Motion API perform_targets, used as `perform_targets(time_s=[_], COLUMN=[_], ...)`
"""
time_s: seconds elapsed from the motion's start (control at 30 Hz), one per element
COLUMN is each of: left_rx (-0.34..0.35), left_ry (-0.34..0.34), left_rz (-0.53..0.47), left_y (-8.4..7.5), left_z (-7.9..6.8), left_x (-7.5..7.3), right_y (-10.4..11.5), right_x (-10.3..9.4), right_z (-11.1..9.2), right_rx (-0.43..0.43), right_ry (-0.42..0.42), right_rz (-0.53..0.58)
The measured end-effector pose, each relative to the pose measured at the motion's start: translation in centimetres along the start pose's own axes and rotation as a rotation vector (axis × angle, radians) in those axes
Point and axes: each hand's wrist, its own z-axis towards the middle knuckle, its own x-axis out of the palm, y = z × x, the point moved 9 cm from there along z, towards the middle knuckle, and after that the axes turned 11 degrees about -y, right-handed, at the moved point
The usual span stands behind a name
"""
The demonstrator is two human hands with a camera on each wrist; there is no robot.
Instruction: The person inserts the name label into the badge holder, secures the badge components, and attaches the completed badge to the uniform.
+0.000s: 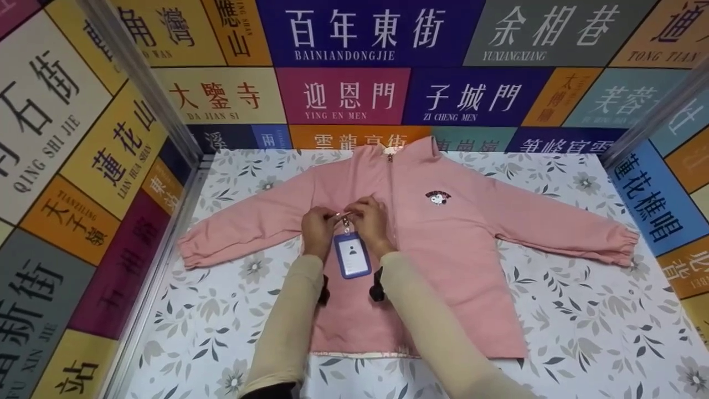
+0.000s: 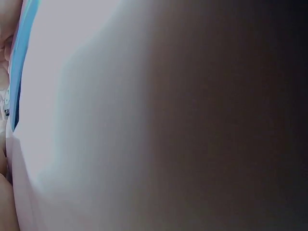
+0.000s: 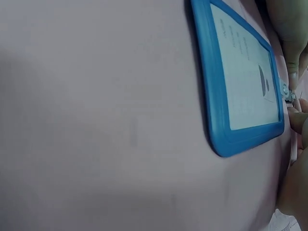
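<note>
A pink zip-up jacket (image 1: 448,266) lies spread flat, its sleeves out to both sides. On its left front rests a blue-framed badge holder (image 1: 352,255) with a white card inside. My left hand (image 1: 317,228) and right hand (image 1: 372,221) meet just above the holder, pinching its small metal clip (image 1: 347,223) from either side. In the right wrist view the thumbs of both hands come together at the clip (image 3: 289,96), right at the jacket's cloth. The left wrist view is mostly filled with a blurred surface; the badge holder's blue edge (image 2: 20,62) shows at its far left.
Under the jacket is a table covered with a white leaf-patterned cloth (image 1: 581,321). Colourful panels with street names (image 1: 343,97) stand behind it and on both sides. A cartoon patch (image 1: 438,198) marks the jacket's right chest, beside the zip (image 1: 391,188).
</note>
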Motion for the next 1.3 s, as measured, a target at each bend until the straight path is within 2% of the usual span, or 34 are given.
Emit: perform_targets(time_s=[0.17,0.4,0.67,0.9,1.07,1.3], left_rx=[-0.033,0.013,-0.014,-0.041,-0.009,0.032], left_ry=[-0.013,0.007,0.003,-0.007,-0.004,-0.029], left_rz=[-0.006,-0.025,-0.038,-0.033,-0.041,-0.055], left_y=[0.26,-0.12,0.26,0.63,0.40,0.02], left_z=[-0.11,-0.03,-0.06,-0.06,0.05,-0.07], left_x=[-0.15,0.25,0.31,0.27,0.52,0.16], right_y=[-0.19,0.43,0.09,0.15,-0.11,-0.06], right_x=[0.29,-0.41,-0.29,0.03,-0.14,-0.09], right_z=[-0.19,-0.01,-0.08,-0.19,-0.21,-0.41], right_rx=[0.033,-0.045,-0.013,-0.035,-0.022,-0.054], right_ry=[0.004,-0.073,-0.066,-0.054,-0.057,-0.063], right_rz=[-0.008,0.000,-0.016,-0.025,-0.028,-0.054])
